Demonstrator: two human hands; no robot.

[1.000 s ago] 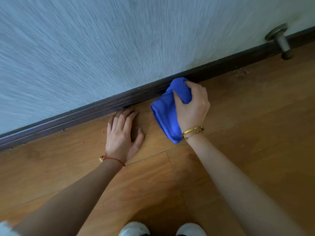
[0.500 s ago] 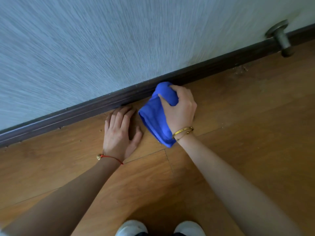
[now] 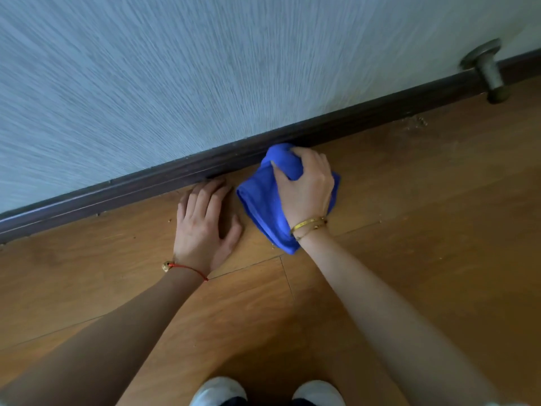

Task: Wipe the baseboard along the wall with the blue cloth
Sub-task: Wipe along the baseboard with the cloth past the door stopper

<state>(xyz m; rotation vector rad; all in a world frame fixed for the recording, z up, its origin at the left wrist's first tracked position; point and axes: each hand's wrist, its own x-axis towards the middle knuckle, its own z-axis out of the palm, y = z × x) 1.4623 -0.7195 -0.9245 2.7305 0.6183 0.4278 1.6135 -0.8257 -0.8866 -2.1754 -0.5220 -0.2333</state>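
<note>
Currently the right hand (image 3: 304,191) grips the blue cloth (image 3: 260,206), fingers curled round a bunched top fold, and presses that fold against the baseboard (image 3: 131,186) at about 12 o'clock from the person's feet. The cloth's loose tail trails back on the floor (image 3: 409,230) toward 6 o'clock, under the wrist.

Handling, judged: cloth looks soft, light, limp; it should mould to the moulding's profile but slip or unfold if held loosely. Best hold is the wadded part, as now, so the pad stays firm.

Left hand (image 3: 205,221) lies flat on the floor at 11 o'clock, fingers straight, tips just beside the baseboard, holding nothing; likely a brace.

Surface: dark baseboard, smooth, runs from 9 o'clock up toward 2 o'clock below a pale textured wall (image 3: 205,68). Floor is wood-look plank with scattered crumbs. A metal doorstop (image 3: 489,71) sticks out at 2 o'clock, a probable obstacle.
</note>
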